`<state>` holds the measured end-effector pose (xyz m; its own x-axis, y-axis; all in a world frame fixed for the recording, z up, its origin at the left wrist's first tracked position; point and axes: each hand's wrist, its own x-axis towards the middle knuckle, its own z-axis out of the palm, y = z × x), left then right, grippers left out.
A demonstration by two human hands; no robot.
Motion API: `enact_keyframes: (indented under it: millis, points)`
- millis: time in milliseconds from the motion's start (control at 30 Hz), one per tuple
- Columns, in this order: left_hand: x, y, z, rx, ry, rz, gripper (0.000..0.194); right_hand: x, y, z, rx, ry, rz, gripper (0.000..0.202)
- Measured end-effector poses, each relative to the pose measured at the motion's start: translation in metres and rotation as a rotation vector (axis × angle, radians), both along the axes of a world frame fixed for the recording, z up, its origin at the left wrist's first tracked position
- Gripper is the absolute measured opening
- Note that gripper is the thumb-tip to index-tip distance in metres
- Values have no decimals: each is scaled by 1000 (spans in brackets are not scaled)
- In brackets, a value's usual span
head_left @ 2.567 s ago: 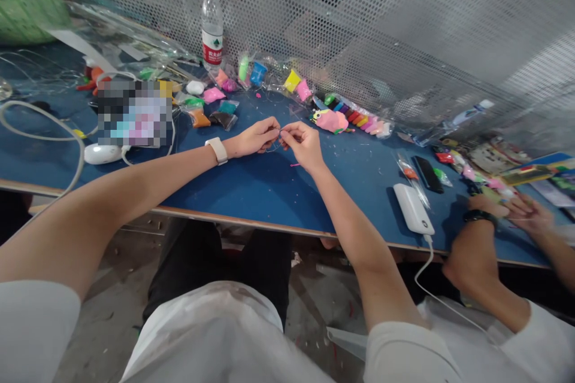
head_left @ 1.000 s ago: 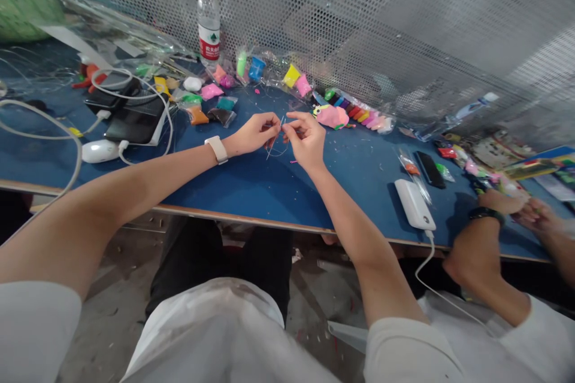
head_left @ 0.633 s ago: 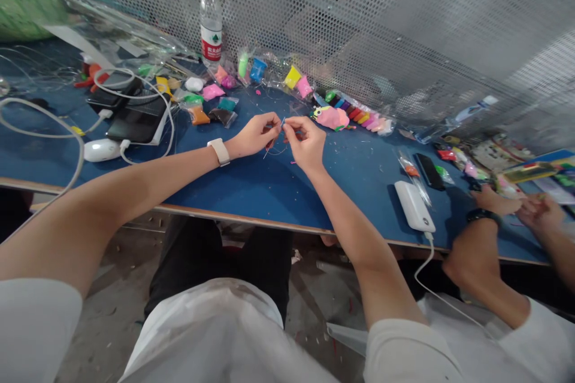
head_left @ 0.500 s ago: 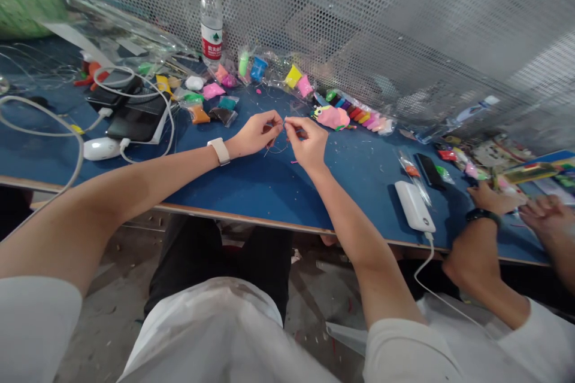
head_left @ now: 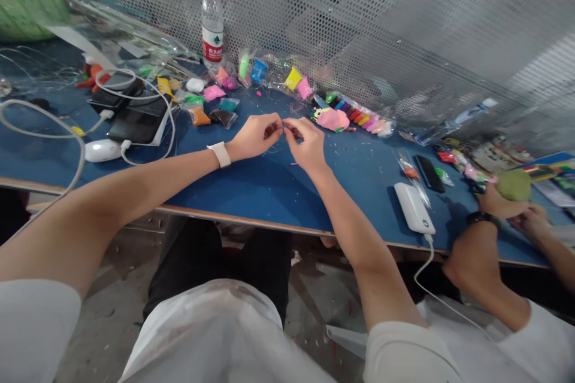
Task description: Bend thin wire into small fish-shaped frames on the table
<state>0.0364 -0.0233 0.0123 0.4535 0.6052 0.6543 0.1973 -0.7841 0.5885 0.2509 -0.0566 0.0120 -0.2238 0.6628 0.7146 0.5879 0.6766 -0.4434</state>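
Above the blue table, my left hand (head_left: pixel 257 135) and my right hand (head_left: pixel 307 139) meet fingertip to fingertip. Both are closed in a pinch on a thin strand, which is barely visible now. Its exact course between the fingers is hidden. On the table just below my right hand lies a small pink piece (head_left: pixel 293 163). Behind and to the right of that hand rests a pink clay figure (head_left: pixel 331 119) with a yellow-green end and a round eye.
Packets of coloured clay (head_left: pixel 213 93) and a row of clay sticks (head_left: pixel 359 115) line the back, near an upright water bottle (head_left: pixel 212 24). Phones (head_left: pixel 137 119) and cables lie left; a white power bank (head_left: pixel 414 208) sits right. Beyond, a co-worker's hands hold an olive-green round thing (head_left: pixel 514 184).
My fingertips have come closer together and slightly lower, and the strand beneath them shows less. At the right, the co-worker's hands now hold an olive-green round thing.
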Motion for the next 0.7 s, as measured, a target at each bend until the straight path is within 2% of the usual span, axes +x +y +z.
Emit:
enact_keyframes:
  millis: [200, 367, 500, 633, 700]
  points:
    - [-6, 7, -1, 179, 124, 58, 9, 7, 0, 8, -76, -81, 39, 20]
    - [-11, 10, 2, 276, 213, 55, 13, 8, 2, 7, -50, -39, 61, 15]
    - [-7, 7, 5, 127, 106, 57, 8, 6, 6, 3, -139, 145, 111, 16]
    - [-1, 1, 5, -159, -34, -12, 9, 7, 15, -3, -315, 323, 130, 51]
    - [1, 0, 3, -250, -103, -69, 10, 8, 20, -7, -348, 361, 128, 62]
